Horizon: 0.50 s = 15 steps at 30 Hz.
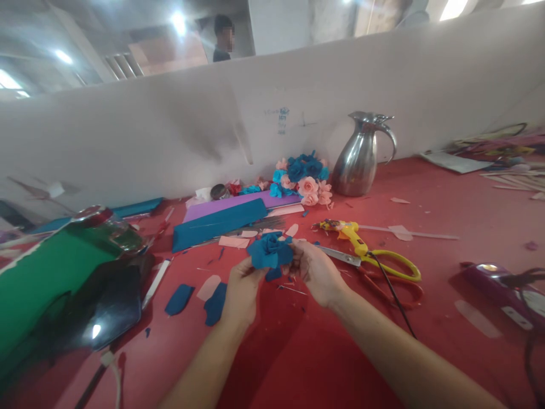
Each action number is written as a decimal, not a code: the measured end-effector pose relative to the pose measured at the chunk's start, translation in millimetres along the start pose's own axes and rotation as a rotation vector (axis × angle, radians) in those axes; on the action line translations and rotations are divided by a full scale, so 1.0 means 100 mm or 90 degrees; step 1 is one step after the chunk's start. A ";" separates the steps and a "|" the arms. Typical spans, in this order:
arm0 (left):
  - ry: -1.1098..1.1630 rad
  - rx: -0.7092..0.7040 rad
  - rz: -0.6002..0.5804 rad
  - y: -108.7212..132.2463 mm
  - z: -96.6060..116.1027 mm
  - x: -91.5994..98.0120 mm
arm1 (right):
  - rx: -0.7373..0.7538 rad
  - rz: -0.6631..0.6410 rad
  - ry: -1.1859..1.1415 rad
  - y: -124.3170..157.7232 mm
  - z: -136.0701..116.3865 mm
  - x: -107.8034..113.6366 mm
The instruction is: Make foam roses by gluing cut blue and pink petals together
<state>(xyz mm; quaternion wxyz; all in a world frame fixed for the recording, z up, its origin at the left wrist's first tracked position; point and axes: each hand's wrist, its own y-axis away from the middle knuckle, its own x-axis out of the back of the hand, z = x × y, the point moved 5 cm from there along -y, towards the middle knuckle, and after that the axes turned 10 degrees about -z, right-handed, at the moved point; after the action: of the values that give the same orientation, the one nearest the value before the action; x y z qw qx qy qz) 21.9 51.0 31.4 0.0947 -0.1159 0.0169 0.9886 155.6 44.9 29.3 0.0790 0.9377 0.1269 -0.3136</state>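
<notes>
A blue foam flower (269, 251) is held just above the red table (298, 352) between both my hands. My left hand (242, 289) pinches its lower left side with fingers closed. From the right, my right hand (314, 269) grips the flower's base with curled fingers. Loose blue petal pieces (214, 304) and a pale pink piece (208, 287) lie on the table to the left of my left hand.
A yellow glue gun (349, 232) and yellow-handled scissors (389, 264) lie right of my hands. Finished blue and pink flowers (303, 176) and a steel jug (361, 156) stand by the white partition. Blue and purple foam sheets (219, 223) lie behind. A green sheet (46, 278) and dark object sit left.
</notes>
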 end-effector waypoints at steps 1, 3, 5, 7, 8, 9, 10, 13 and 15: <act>0.000 0.000 0.002 0.00 0.00 0.00 | -0.001 -0.002 -0.002 0.00 0.00 0.00; -0.002 0.001 0.004 0.00 -0.01 0.00 | -0.003 -0.004 -0.004 -0.01 0.01 0.00; -0.002 0.003 0.010 0.00 0.00 0.01 | -0.003 0.000 -0.007 -0.01 0.02 0.00; 0.002 0.006 0.018 0.00 0.00 0.01 | -0.004 -0.001 -0.006 -0.01 0.02 0.00; 0.005 0.009 0.020 0.00 -0.01 0.01 | -0.007 -0.003 -0.005 -0.02 0.02 0.00; 0.007 0.011 0.019 0.00 -0.01 0.01 | -0.010 -0.004 -0.004 -0.02 0.02 0.00; 0.008 0.014 0.017 0.00 -0.01 0.01 | -0.013 -0.004 -0.004 -0.02 0.03 0.00; 0.002 0.020 0.015 0.00 -0.02 0.01 | -0.008 0.005 -0.011 -0.02 0.04 0.02; -0.002 0.019 0.015 0.00 -0.02 0.01 | -0.001 0.006 -0.014 -0.03 0.04 0.02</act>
<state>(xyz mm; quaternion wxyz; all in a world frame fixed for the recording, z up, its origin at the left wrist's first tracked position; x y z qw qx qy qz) 21.2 50.9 29.7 0.0850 -0.1125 0.0328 0.9895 154.1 46.9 24.4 0.0824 0.9346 0.1219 -0.3238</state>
